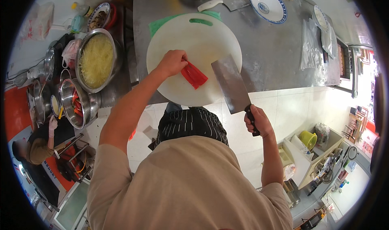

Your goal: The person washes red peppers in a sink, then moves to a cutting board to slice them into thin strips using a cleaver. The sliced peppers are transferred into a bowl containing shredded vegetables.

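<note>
My left hand (173,62) is closed on one end of a red pepper piece (195,76), flat and slightly fanned, over the round white cutting board (170,31). In my right hand (259,120) is the black handle of a cleaver (231,84). Its broad blade points away from me and overlaps the board's right edge, apart from the pepper. Under the far side of the board a green cloth (156,25) sticks out.
A second cleaver (235,1) with a white handle and a blue-rimmed bowl (268,5) lie at the table's far side. On the left stand a steel basin of pale yellow shreds (97,61) and a bowl of red peppers (77,103). Another person (38,149) is at lower left.
</note>
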Demonstrator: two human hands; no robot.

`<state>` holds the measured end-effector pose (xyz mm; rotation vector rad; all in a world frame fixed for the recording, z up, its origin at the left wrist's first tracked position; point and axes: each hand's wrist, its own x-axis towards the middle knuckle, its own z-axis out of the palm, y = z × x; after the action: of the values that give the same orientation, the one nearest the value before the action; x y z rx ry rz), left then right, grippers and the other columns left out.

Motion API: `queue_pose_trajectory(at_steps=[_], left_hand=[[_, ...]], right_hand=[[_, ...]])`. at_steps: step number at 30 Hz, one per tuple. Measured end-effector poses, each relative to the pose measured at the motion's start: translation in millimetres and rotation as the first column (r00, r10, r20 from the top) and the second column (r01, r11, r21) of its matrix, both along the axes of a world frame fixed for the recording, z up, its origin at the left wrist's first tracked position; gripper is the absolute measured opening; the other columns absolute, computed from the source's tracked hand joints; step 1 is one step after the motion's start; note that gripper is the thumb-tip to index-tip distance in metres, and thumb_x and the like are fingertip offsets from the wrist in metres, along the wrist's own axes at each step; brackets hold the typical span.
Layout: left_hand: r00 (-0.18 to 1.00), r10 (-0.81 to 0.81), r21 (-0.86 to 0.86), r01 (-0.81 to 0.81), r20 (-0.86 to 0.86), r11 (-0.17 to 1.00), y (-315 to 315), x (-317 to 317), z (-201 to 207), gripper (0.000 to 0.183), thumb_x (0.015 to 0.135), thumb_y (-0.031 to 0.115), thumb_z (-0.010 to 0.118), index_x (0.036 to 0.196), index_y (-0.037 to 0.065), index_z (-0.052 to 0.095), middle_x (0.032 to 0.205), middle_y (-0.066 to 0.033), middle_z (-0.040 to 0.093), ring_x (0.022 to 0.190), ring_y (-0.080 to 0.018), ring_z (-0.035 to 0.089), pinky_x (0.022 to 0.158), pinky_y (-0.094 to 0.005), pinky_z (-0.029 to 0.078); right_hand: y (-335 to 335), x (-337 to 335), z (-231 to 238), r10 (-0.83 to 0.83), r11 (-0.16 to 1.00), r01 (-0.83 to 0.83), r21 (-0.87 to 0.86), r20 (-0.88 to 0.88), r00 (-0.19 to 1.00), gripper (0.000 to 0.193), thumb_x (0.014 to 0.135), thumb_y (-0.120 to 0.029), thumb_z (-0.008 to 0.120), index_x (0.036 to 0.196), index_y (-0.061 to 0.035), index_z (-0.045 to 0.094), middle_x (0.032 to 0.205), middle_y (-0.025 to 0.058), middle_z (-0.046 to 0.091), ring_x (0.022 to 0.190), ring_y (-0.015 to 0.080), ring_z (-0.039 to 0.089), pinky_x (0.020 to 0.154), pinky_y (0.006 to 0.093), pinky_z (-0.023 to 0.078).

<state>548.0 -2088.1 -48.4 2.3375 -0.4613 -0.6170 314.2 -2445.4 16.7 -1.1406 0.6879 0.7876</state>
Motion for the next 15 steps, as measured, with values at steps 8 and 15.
queue_pose_trajectory(at_steps=[8, 15], left_hand=[[0.932, 0.227, -0.148, -0.191, 0.284, 0.970, -6, -36, -28, 0.029, 0.087, 0.010, 0.074, 0.112, 0.004, 0.062, 0.100, -0.0160, 0.067, 0.089, -0.0340, 0.068, 0.080, -0.0410, 0.054], [0.771, 0.263, -0.107, -0.248, 0.580, 0.963, 1, -57, -19, 0.025, 0.085, 0.006, 0.073, 0.108, 0.001, 0.066, 0.113, -0.0162, 0.064, 0.105, -0.0365, 0.062, 0.087, -0.0455, 0.052]], right_hand=[[23, 4, 1, 0.114, 0.992, -0.113, -0.048, 0.023, 0.993, 0.044, 0.112, -0.048, 0.038, 0.095, -0.0084, 0.046, 0.066, 0.0032, 0.051, 0.046, 0.0108, 0.044, 0.040, 0.0274, 0.038], [40, 4, -3, 0.124, 0.985, -0.125, -0.117, -0.018, 0.992, 0.042, 0.112, -0.045, 0.039, 0.097, -0.0074, 0.049, 0.065, 0.0024, 0.052, 0.046, 0.0105, 0.045, 0.041, 0.0274, 0.038]])
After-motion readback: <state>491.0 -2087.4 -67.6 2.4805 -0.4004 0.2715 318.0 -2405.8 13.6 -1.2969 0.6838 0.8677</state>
